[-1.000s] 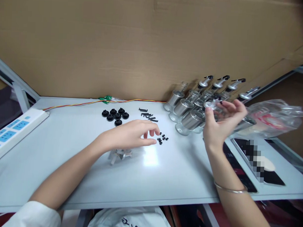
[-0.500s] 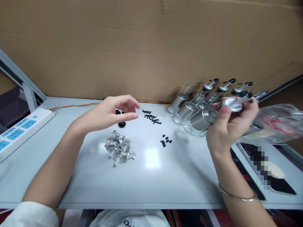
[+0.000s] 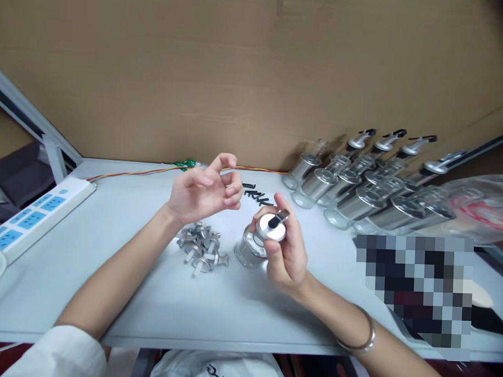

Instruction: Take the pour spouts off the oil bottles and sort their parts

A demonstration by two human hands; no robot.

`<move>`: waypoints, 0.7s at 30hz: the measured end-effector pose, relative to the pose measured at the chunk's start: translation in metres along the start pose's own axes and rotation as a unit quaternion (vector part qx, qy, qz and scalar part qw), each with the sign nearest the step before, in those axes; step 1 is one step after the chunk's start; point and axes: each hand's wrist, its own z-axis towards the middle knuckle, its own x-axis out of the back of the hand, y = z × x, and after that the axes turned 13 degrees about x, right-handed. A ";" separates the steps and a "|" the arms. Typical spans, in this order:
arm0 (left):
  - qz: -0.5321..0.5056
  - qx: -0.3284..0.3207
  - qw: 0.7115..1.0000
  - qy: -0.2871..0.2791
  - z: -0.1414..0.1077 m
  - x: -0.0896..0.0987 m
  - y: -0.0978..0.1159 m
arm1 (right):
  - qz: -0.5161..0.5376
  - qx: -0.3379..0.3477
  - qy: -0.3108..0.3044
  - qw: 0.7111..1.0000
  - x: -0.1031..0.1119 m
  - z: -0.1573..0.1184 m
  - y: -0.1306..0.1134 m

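Note:
My right hand (image 3: pixel 288 256) is wrapped round the top of a glass oil bottle (image 3: pixel 249 254) with a silvery pour spout (image 3: pixel 274 228) on it. The bottle leans toward me at mid-table, its glass base on the left. My left hand (image 3: pixel 208 190) is held up with the palm turned inward and the fingers half curled and apart, nothing in it. Just below it lies a heap of loose metal spout parts (image 3: pixel 202 247). Behind the right hand are several black strips (image 3: pixel 257 197). The small black pieces are hidden behind the bottle and hand.
At the back right stand several metal-sleeved glass bottles (image 3: pixel 364 203), some with spouts. Beside them lies a clear plastic bag (image 3: pixel 477 213). A white power strip (image 3: pixel 38 217) is at the left, with a red and yellow wire (image 3: pixel 140 171) along the cardboard wall (image 3: pixel 222 77).
My right hand has come from the bottle group on the right to mid-table, bringing one bottle with it. My left hand has turned its palm toward me and shifted slightly right.

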 end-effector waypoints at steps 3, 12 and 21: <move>-0.170 0.004 0.985 -0.014 0.007 -0.005 -0.008 | 0.066 0.035 0.017 0.997 -0.004 0.000 0.001; -0.461 -0.025 0.882 -0.096 0.017 -0.012 -0.020 | 0.061 0.020 0.016 0.998 0.000 0.005 -0.004; -0.328 -0.015 0.934 -0.142 0.019 -0.012 -0.023 | 0.012 0.078 0.046 0.996 -0.001 0.009 -0.006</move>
